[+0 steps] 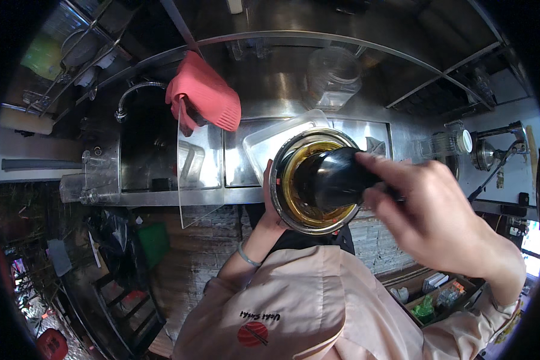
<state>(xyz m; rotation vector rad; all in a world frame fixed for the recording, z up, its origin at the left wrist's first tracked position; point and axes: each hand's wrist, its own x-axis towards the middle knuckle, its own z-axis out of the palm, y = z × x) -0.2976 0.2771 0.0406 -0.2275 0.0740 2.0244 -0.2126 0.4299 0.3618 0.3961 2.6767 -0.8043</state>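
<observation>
A round metal pot (282, 207) with a gold-coloured inside is held up in front of my chest, its mouth facing up. Against its left side my left hand (272, 207) supports it, with most of the fingers hidden behind the wall. My right hand (429, 210) grips a black, smooth, rounded object (342, 180) whose exact kind I cannot make out. The far end of that object reaches into the pot's mouth and covers much of the inside. Behind the pot, a clear plastic tray (264, 144) lies tilted on the steel counter.
A pink rubber glove (207, 93) drapes over a clear upright panel (201, 162) beside the sink (144, 150) and its curved tap (132, 93). A clear jar (336, 75) stands at the back. An open drawer (444, 294) of small packets sits low on the right.
</observation>
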